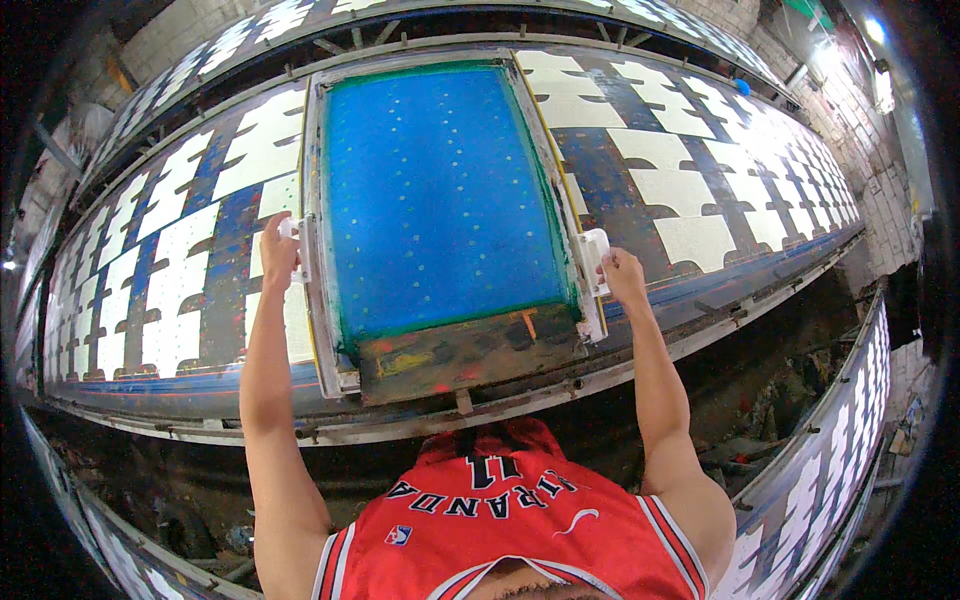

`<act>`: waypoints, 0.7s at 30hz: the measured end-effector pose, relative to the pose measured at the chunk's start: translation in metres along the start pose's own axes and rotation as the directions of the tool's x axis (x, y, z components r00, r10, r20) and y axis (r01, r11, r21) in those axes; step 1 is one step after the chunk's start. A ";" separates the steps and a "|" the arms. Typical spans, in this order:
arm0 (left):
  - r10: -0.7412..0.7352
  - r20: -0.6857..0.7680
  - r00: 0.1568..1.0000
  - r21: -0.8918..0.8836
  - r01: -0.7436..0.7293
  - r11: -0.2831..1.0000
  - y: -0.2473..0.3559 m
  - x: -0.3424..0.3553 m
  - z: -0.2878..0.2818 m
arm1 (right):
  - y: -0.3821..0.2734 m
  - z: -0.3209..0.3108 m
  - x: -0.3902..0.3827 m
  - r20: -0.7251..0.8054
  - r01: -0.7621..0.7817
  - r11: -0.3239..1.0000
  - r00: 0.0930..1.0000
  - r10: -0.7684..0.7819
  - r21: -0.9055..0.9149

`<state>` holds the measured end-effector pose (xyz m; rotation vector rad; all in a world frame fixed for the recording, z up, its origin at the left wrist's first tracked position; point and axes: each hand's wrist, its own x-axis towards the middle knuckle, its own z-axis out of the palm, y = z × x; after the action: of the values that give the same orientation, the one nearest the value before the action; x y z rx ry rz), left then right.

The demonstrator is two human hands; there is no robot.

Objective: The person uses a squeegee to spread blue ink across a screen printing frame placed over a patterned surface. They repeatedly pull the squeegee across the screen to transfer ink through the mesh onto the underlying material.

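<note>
Flanking the blue screen (445, 200) — curled fingers (613, 267)

We see the blue printing screen (445, 195) sharply; right-hand white panels (740, 157) glare below a lamp (875, 31); dark fisheye edges bend.

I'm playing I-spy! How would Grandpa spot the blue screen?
Find the long table lined with pale pieces. Between the left hand and the right hand lies the blue screen, a big framed rectangle. Unlike those pieces, it's bright blue with light dots.
</note>
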<state>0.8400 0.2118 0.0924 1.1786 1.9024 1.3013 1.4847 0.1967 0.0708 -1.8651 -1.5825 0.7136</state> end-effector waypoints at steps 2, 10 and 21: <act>0.023 -0.004 1.000 -0.002 -0.023 1.000 0.002 -0.002 0.010 | 0.004 -0.008 0.001 -0.042 0.019 1.000 0.999 -0.018 0.006; -0.041 0.011 0.999 -0.055 0.042 0.998 0.014 -0.026 0.067 | 0.051 -0.045 0.024 -0.072 0.040 0.995 0.996 -0.047 -0.094; -0.078 0.008 0.997 -0.038 0.079 0.996 0.018 -0.059 0.132 | 0.106 -0.084 0.040 -0.006 -0.080 0.997 0.997 0.080 -0.014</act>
<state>0.9809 0.2206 0.0565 1.0765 1.8911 1.2851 1.6234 0.2157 0.0500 -1.9482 -1.5205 0.7332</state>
